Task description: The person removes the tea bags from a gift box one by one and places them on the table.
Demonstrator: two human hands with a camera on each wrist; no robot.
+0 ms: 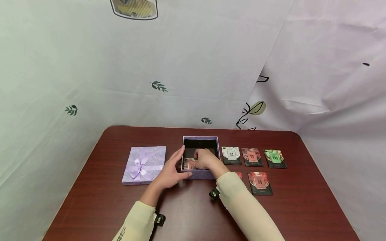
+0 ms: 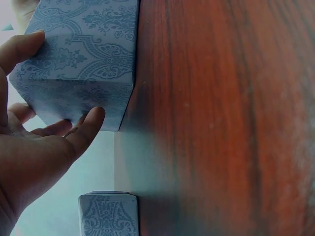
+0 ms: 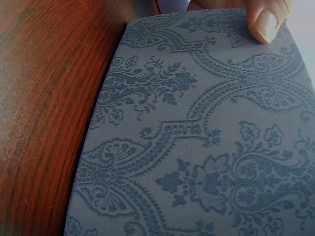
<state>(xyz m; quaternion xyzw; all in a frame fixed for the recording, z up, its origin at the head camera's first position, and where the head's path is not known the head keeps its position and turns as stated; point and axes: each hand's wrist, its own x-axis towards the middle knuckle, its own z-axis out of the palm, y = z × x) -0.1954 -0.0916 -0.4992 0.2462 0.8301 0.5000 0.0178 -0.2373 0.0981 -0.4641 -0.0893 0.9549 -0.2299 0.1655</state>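
Note:
A purple patterned gift box point(image 1: 201, 174) stands uncovered in the middle of the table, its inside dark. My left hand point(image 1: 171, 171) holds the box's near left corner, thumb on the front face and fingers along the left side. In the left wrist view, the thumb point(image 2: 30, 48) rests on the patterned front. My right hand point(image 1: 206, 158) reaches down into the box over its near right part. Beside those fingers a reddish packet point(image 1: 189, 163) lies in the front left of the box. The right fingertips are hidden, so I cannot tell whether they grip the packet.
The purple lid point(image 1: 150, 170) with a ribbon bow lies left of the box. To the right are a white packet point(image 1: 231, 155), a red packet point(image 1: 252, 157) and a green packet point(image 1: 275, 158). Nearer lies another red packet point(image 1: 260, 183); one more point(image 1: 239, 175) is mostly behind the right sleeve.

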